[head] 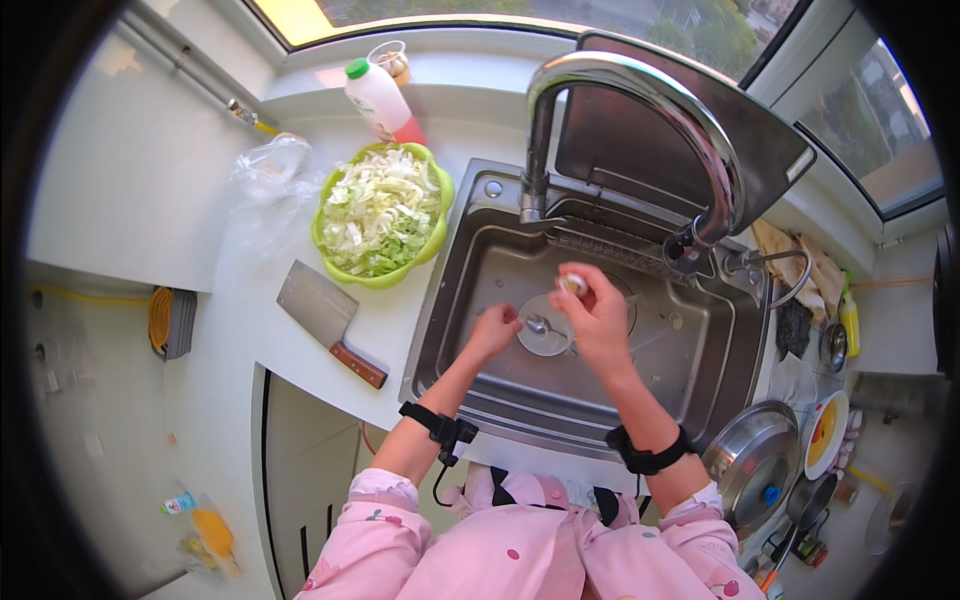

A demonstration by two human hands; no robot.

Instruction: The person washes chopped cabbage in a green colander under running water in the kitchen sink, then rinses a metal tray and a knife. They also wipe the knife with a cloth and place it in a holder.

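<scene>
Over the stainless steel sink (480, 375), my right hand (600, 315) grips a small, pale, roundish item (574, 284), perhaps a garlic bulb; the fingers partly cover it. My left hand (496, 330) is lower and to the left, its fingertips bent close together; whether anything is between them cannot be told. Between and below the hands, a clear round dish (529, 346) with a metal spoon (538, 325) in it lies on the sink floor. Small scraps are scattered around it. The chrome faucet (637, 64) arches over the back of the sink.
Left of the sink are a green basin (446, 187) of chopped cabbage and a cleaver (319, 298). A green-capped bottle (375, 97), a plastic bag (274, 169) and a tub (390, 56) stand behind. At right are a large pan lid (754, 457), a saucepan (810, 502) and a plate (834, 435).
</scene>
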